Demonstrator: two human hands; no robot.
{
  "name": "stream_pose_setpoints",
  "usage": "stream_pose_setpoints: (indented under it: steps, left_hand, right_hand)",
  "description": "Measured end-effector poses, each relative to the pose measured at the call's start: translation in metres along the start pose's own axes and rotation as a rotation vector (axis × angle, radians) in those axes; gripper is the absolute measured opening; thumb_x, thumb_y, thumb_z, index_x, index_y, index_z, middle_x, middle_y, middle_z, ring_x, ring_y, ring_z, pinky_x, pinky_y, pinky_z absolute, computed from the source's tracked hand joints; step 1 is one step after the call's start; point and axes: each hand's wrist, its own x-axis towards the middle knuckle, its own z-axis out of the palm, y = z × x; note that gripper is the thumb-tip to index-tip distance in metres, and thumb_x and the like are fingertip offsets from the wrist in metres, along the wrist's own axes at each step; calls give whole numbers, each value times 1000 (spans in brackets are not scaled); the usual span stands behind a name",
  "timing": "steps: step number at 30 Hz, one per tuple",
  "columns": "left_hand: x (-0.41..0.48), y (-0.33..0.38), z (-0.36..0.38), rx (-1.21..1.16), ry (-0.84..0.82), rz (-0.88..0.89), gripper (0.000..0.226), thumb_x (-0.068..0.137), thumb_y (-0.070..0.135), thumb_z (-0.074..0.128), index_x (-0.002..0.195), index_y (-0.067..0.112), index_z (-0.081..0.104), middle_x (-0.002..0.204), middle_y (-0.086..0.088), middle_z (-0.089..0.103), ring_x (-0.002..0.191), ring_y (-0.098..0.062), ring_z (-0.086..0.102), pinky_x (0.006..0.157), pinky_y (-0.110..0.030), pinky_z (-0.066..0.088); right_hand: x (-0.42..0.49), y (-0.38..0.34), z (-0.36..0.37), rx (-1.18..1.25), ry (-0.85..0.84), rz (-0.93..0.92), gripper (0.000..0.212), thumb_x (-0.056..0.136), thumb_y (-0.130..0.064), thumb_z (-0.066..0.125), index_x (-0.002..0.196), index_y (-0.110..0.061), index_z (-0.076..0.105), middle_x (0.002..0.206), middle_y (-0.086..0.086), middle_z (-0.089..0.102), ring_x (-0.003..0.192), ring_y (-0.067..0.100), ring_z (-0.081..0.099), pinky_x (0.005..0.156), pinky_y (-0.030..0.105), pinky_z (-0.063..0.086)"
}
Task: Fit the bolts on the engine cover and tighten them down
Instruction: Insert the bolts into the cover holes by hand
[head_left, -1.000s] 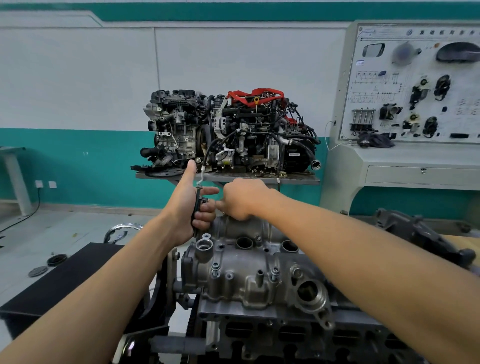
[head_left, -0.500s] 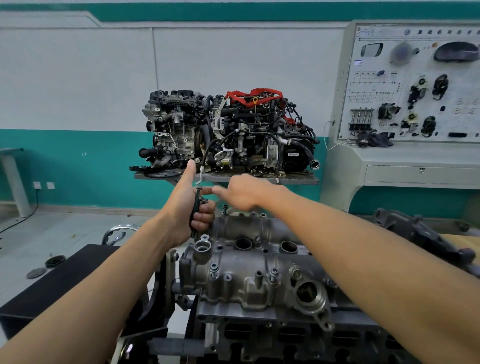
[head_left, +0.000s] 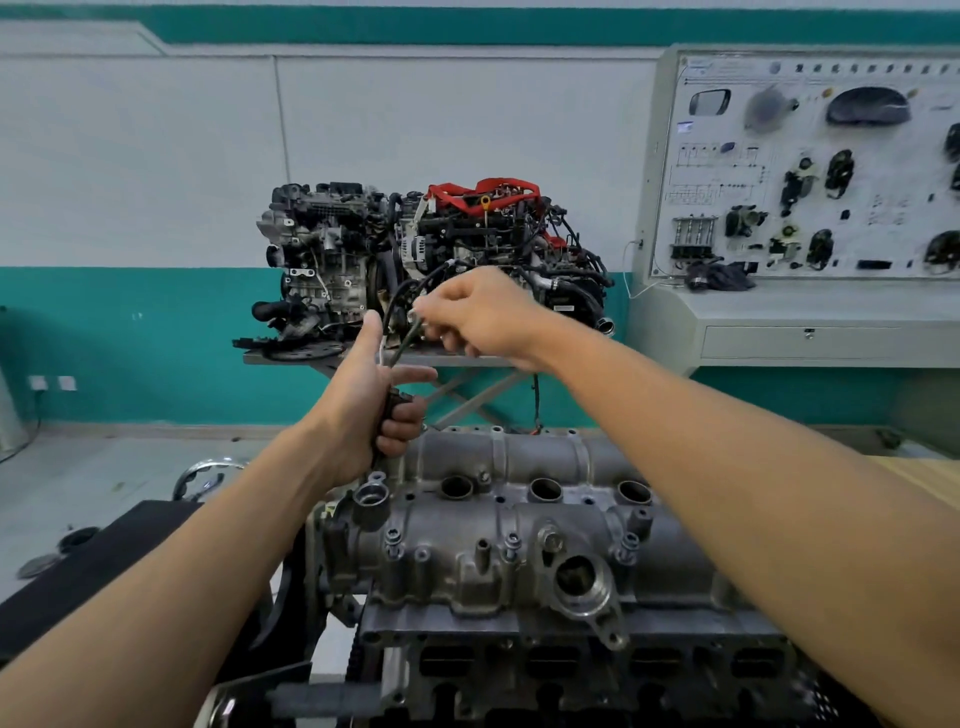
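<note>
Hands raised above engine cover (head_left: 524, 525), forearms extended. Left hand (head_left: 371, 402) clenched around dark-handled tool (head_left: 387, 415), thumb up, index straight. Right hand (head_left: 480, 317), higher, pinches a thin dark bolt (head_left: 410, 335) at its upper end. Cover below both hands: cast grey metal, rough, ribbed, round bores.

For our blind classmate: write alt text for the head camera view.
Above a grey engine cover, the person's left hand grips a dark tool handle while the right hand pinches its upper end. Behind stand two display engines and a parts board.
</note>
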Motion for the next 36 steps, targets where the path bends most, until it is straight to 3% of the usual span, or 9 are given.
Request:
stream_pose_setpoints:
  steps: [2,7,10,16,21,24,29,32,36]
  left_hand:
    - [-1,-1,1,20,33,-12,90,88,84,21,124,9,55,55,3,27,42,-10,19,39,-18,14]
    - [0,-1,7,47,84,2,77,95,75,28,121,8,56,49,5,28,37,-8,20,34,-17,15]
    - [1,-1,15,110,91,17,73,95,73,30,118,9,57,48,6,29,36,-8,20,34,-16,16]
    - [0,-1,21,244,118,51,68,96,72,32,117,12,57,47,7,31,36,-8,22,34,-18,18]
    - [5,3,30,342,123,119,65,95,72,33,113,14,58,46,9,34,37,-8,25,36,-20,20]
    - [10,-3,34,343,118,110,64,95,72,34,111,15,59,46,9,34,37,-8,26,35,-21,21]
    - [15,-13,29,261,103,26,67,94,73,35,112,13,60,47,7,31,37,-8,22,35,-18,16]
    - [14,-13,26,248,100,2,69,94,74,35,111,13,61,47,7,31,37,-8,21,35,-16,16]
    - [13,-13,25,216,88,-34,72,93,75,34,114,12,59,47,7,33,37,-7,23,34,-16,17]
  right_hand:
    - [-1,11,-14,-148,92,23,35,99,-23,60,75,2,70,67,10,65,52,14,51,49,20,42]
    - [-27,48,-19,-664,-105,28,31,99,-25,58,82,-6,74,77,9,71,66,21,61,67,35,53]
    - [-35,60,-19,-619,-54,12,28,99,-25,57,86,-6,73,80,12,71,78,30,65,75,41,54]
    - [-37,72,-21,-583,-7,-54,22,98,-23,60,90,-9,75,78,3,70,73,20,63,72,35,51]
    - [-42,86,-9,-651,-138,-109,18,94,-28,65,87,-15,75,68,-11,61,63,8,55,65,25,46]
    - [-41,91,-8,-738,-178,-92,21,92,-38,65,77,-24,66,67,-8,59,66,16,57,67,32,49]
    - [-33,89,0,-985,-149,3,53,95,-63,42,64,-23,57,62,-8,53,67,19,57,57,31,40]
    - [-31,91,1,-921,-74,114,70,94,-73,26,61,-19,57,62,-4,56,61,13,53,54,29,35]
    - [-33,87,-5,-731,-98,87,58,102,-57,25,70,-21,57,68,-3,58,68,18,56,63,34,39]
